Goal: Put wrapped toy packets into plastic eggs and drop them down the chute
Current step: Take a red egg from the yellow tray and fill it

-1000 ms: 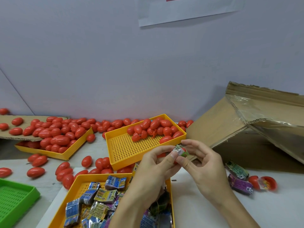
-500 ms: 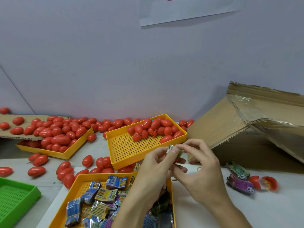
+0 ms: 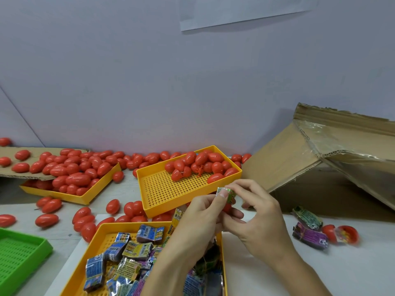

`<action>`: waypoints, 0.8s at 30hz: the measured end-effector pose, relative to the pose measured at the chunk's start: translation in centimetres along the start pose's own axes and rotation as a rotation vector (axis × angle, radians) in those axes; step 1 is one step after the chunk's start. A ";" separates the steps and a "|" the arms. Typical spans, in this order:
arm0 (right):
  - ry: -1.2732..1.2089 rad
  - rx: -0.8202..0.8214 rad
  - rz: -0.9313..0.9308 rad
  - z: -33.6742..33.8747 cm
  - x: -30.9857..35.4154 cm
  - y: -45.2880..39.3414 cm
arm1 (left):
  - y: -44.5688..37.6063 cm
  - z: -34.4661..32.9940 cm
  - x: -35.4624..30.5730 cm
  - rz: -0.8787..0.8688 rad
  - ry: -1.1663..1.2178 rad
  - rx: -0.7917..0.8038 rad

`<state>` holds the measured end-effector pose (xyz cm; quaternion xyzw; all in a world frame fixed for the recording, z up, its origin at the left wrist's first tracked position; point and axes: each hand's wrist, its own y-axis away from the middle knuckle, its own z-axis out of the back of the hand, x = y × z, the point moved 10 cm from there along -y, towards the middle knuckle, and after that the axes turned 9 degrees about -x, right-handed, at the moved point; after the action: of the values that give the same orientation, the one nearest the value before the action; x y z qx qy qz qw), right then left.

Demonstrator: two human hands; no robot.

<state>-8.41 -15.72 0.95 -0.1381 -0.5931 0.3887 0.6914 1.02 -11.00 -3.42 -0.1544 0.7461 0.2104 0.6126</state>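
Note:
My left hand [image 3: 203,218] and my right hand [image 3: 258,218] meet above the table's middle. Together they pinch a small green wrapped toy packet [image 3: 227,192] at a red plastic egg half [image 3: 227,207], which is mostly hidden behind my fingers. A yellow tray [image 3: 100,231] in front of me holds several wrapped packets [image 3: 136,251]. A second yellow tray [image 3: 162,189] behind it holds red eggs [image 3: 198,161]. The cardboard chute [image 3: 320,159] slopes at the right.
A third yellow tray [image 3: 85,199] of eggs sits at the left, with loose eggs [image 3: 51,206] scattered around it. A green tray [image 3: 19,253] lies at the near left. Two packets [image 3: 310,233] and an open egg [image 3: 346,233] lie at the right.
Both hands have drawn a little closer together and lower. The packet now sits deeper between my fingertips, against the egg half.

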 end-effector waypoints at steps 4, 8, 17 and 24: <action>-0.044 0.005 -0.045 0.0 -0.1 -0.1 | 0.2 -0.1 0.0 0.027 0.035 0.014; -0.052 0.002 -0.055 0.0 -0.2 -0.1 | 0.3 -0.4 -0.2 0.034 0.073 0.015; -0.064 0.025 -0.033 0.1 0.7 -0.2 | 0.4 -0.6 0.3 0.040 -0.046 0.059; -0.074 -0.038 -0.055 1.6 0.5 -0.8 | 0.5 -1.5 0.1 0.019 -0.017 0.063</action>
<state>-9.65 -16.30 2.26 -0.1203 -0.6291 0.3630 0.6768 -0.54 -11.29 -3.21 -0.1259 0.7486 0.1938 0.6215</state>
